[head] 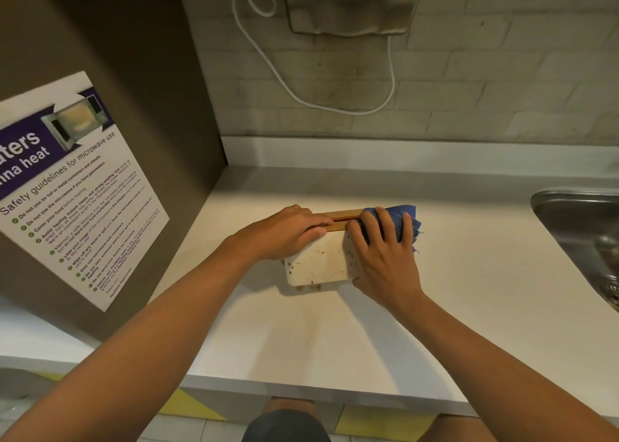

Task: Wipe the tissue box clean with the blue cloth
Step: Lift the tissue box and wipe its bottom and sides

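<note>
A white tissue box (pixel 321 262) with a wooden slotted top stands on the white counter; brown stains speckle its front face. My left hand (pixel 284 232) rests on the box's left top, its fingers reaching over the wooden slot. My right hand (pixel 382 250) presses the crumpled blue cloth (pixel 407 219) against the box's right end, fingers spread over the cloth. The box's right side is hidden behind that hand and the cloth.
A steel sink (pixel 582 237) is set into the counter (pixel 301 334) at the right. A brown cabinet side with a microwave safety poster (pixel 70 187) stands at the left. A metal hand dryer (pixel 351 2) and white cable hang on the tiled wall behind.
</note>
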Demonstrator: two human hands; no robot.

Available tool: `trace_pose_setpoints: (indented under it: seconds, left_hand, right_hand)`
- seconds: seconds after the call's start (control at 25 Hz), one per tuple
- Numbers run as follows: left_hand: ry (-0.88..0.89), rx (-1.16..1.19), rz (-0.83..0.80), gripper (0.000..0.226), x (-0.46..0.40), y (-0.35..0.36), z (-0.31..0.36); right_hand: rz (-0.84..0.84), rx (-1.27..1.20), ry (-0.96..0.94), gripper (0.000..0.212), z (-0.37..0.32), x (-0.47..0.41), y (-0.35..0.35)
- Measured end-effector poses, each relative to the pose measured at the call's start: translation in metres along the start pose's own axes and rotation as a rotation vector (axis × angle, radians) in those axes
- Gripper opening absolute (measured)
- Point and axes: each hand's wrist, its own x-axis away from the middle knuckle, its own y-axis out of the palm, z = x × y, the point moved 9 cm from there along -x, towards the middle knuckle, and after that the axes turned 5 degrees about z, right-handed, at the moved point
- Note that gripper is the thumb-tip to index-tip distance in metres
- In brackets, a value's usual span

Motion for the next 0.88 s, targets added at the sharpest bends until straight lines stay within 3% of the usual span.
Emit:
trace_pose_setpoints:
  seconds: [0.08,0.28,0.4,0.6,0.72,0.8,0.88]
  left_hand:
    - [-0.025,-0.012,0.060,0.043,0.005,-0.004,0.000]
    - [0.019,-0.261,0.372,0.100,0.045,-0.006,0.015]
    - [-0.028,-0.278,0.390,0.115,0.051,0.013,0.008]
    - [-0.056,-0.289,0.398,0.110,0.035,0.011,0.001]
    - [-0.083,-0.279,0.366,0.108,0.030,0.009,-0.005]
    - [-0.096,-0.269,0.354,0.109,0.028,0.009,-0.007]
    - [-0.106,-0.276,0.331,0.112,0.026,0.009,-0.007]
  right_hand:
    - [0.002,-0.008,-0.023,0.078,0.001,-0.003,-0.004]
    - [-0.020,0.011,-0.063,0.081,0.002,-0.014,-0.007]
    - [-0.029,0.019,-0.093,0.086,0.002,-0.020,-0.008]
    - [-0.100,0.006,-0.104,0.093,0.002,-0.025,-0.007]
    - [-0.177,-0.254,-0.054,0.105,0.025,-0.028,-0.007]
    - [-0.231,-0.503,0.083,0.094,0.041,-0.029,-0.006]
    - [-0.115,-0.544,0.129,0.070,0.047,-0.033,-0.015]
